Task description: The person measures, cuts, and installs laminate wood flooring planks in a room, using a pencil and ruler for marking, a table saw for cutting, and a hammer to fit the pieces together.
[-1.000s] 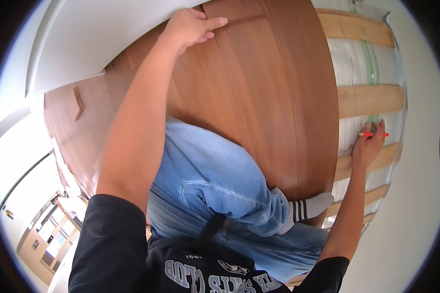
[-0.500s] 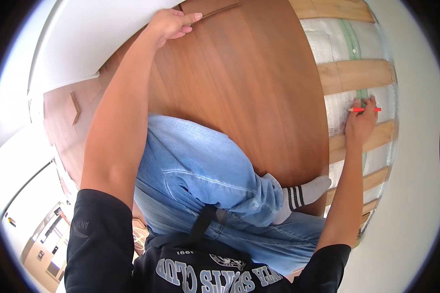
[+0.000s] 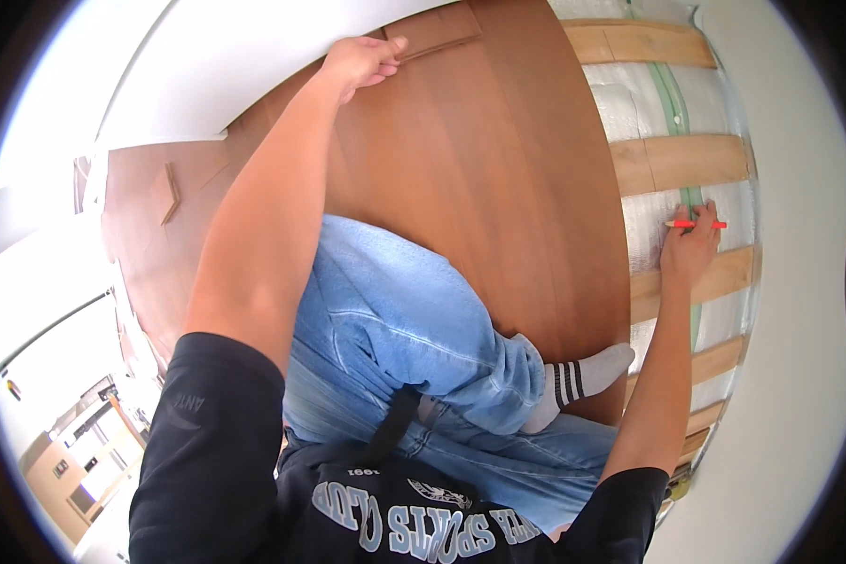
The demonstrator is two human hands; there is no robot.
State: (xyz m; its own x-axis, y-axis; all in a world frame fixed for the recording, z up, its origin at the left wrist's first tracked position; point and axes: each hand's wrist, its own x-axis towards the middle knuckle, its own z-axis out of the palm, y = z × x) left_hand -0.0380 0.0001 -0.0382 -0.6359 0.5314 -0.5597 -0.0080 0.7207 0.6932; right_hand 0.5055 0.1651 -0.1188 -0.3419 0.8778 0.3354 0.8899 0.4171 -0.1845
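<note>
**Red pencil [image 3: 697, 225] held in our right hand [image 3: 691, 251], right of the brown floor [image 3: 498, 169]**

Our fingers are closed on the pencil, which lies crosswise in the hand, pale tip toward the brown floor. It is just beyond that floor's right edge, over silvery sheeting [image 3: 641, 227] between wooden battens [image 3: 694, 159]. We judge it light and stiff, apt to roll if pinched loosely, with the point its fragile part; the hold belongs on the red shaft, a little behind the tip.

Our left hand [image 3: 362, 68] is at the far end of the brown floor, thumb and fingers at the left end of a short brown board [image 3: 442, 31]. We cannot tell whether they grip it or only touch it. That board looks thin, rigid and fairly light; its smooth face may slide, so we would take it by the edges, minding the corners.
</note>
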